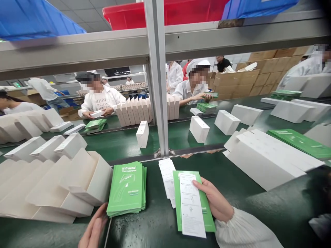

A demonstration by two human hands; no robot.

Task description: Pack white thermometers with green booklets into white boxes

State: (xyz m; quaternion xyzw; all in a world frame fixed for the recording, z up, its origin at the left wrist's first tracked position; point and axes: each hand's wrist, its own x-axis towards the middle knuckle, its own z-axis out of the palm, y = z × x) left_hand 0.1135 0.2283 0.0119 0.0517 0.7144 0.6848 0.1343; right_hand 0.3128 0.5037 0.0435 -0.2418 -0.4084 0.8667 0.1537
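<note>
My right hand [216, 199] grips a green user manual [177, 193] together with a white printed leaflet [191, 206] lying over its front, the thumb pressing on the leaflet. Slightly blurred, my left hand [94, 227] has its fingers stretched out at the lower left and holds nothing that I can see. Its fingertips are beside the lower corner of a stack of green manuals [126, 189], close to an open white box [97, 179]; whether they touch either is unclear. Between the stack and my right hand lies a small pile of white leaflets [167, 177].
Several open white boxes [38, 186] lean in a row at left. A large white box [269, 158] and more green manuals [300, 141] lie at right. Closed boxes stand on the green conveyor [170, 137] behind a metal post [157, 86]. Co-workers sit across.
</note>
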